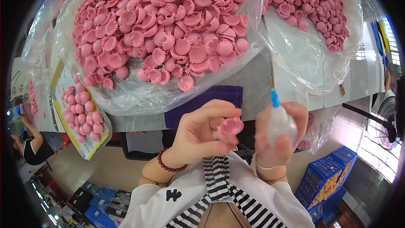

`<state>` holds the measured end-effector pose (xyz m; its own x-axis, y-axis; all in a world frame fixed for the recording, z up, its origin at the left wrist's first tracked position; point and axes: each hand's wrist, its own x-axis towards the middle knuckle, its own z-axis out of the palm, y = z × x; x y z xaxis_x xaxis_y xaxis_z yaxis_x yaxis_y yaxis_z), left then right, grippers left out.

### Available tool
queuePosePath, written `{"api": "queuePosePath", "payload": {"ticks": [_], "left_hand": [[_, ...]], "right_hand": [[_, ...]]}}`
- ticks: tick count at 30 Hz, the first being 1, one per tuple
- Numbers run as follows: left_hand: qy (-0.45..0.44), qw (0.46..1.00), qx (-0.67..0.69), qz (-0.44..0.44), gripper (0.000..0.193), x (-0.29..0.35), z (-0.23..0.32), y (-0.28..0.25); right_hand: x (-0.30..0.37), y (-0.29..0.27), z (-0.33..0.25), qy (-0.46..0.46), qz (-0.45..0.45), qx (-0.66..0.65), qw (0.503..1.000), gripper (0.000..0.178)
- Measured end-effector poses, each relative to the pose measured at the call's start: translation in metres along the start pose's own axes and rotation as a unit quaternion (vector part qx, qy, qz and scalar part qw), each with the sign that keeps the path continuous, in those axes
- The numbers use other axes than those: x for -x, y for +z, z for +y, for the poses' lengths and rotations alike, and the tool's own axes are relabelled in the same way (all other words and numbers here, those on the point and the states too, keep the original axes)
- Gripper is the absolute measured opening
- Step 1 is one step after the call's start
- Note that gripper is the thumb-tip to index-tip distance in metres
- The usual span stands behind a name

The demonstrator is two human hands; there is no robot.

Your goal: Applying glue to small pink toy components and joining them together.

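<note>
two hands meet just below the big heap (164,33) of pink shells lying on clear plastic on the desk (253,84). left hand (202,133) pinches one pink shell (230,126) between thumb and fingertips, its hollow side turned up, well below the heap and close to the chest. right hand (280,137) is curled tight around a small clear bottle (280,124) with a blue nozzle (274,98) pointing up, just right of the shell and nearly touching it. a purple cloth (211,97) lies between the heap and the left hand. a second heap (308,4) sits right of the big one, and a tray (82,114) of round pink pieces lies to its lower left. blue crates (325,181) stand on the floor, far below and right of the heap.
</note>
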<state>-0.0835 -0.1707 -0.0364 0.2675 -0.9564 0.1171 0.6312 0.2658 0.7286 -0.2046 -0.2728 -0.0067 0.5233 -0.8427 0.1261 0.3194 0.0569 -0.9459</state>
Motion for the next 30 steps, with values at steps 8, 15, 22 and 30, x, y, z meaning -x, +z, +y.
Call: {"api": "queuePosePath", "payload": {"ticks": [8, 15, 22, 30], "left_hand": [[0.024, 0.998, 0.023, 0.044, 0.043, 0.003, -0.004, 0.003], [0.022, 0.997, 0.03, 0.061, 0.044, 0.005, -0.002, 0.006], [0.045, 0.998, 0.033, 0.042, 0.044, 0.007, -0.002, 0.005], [0.058, 0.997, 0.028, 0.031, 0.044, 0.005, -0.002, 0.006]], "right_hand": [[-0.013, -0.019, -0.006, -0.28, -0.131, 0.11, 0.945, 0.065], [-0.01, -0.004, -0.009, -0.308, -0.113, 0.194, 0.924, 0.065], [-0.007, -0.002, -0.008, -0.294, -0.102, 0.21, 0.927, 0.064], [-0.006, -0.006, -0.01, -0.273, -0.102, 0.224, 0.93, 0.065]]}}
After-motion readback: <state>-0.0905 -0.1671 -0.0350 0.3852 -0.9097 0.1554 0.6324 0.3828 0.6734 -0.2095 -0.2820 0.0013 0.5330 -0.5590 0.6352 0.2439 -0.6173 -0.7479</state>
